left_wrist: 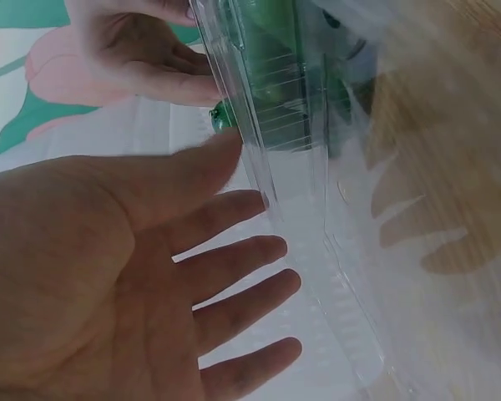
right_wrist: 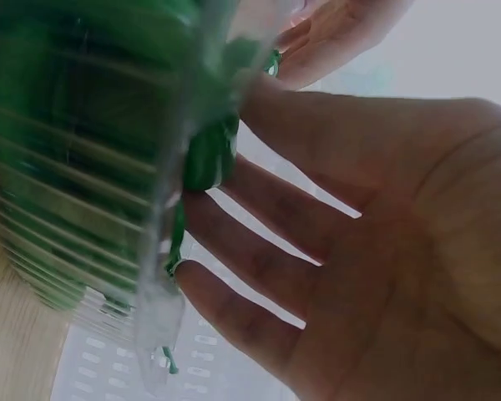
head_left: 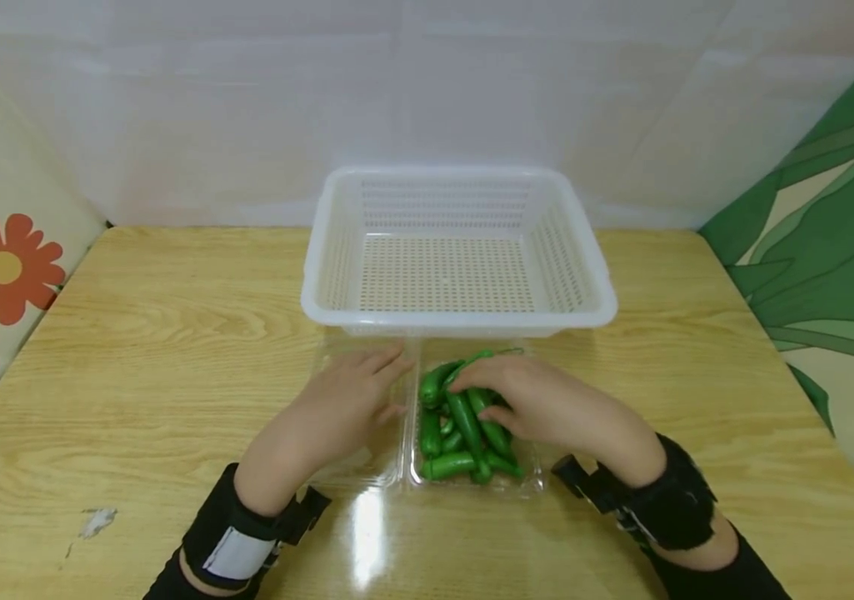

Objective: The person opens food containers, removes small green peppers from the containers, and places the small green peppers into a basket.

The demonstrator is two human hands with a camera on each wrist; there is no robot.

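Note:
Several glossy green chili peppers [head_left: 464, 417] lie heaped in the right half of a clear plastic clamshell box [head_left: 542, 482], with its lid [head_left: 374, 475] folded out flat to the left. My right hand [head_left: 539, 400] reaches over the heap from the right, fingertips and thumb touching the peppers. In the right wrist view its fingers [right_wrist: 259, 309] are fairly straight, tips at the peppers over the box rim. Above the lid hovers my left hand [head_left: 340, 404], holding nothing. The left wrist view shows its fingers [left_wrist: 242, 296] spread and extended near the clear plastic.
A white perforated plastic basket [head_left: 456, 319] stands just behind the box. Both are on a wood-grain table [head_left: 172, 333]. A white cloth [head_left: 247, 125] hangs behind the table, and flower-patterned cloths [head_left: 831, 250] flank it.

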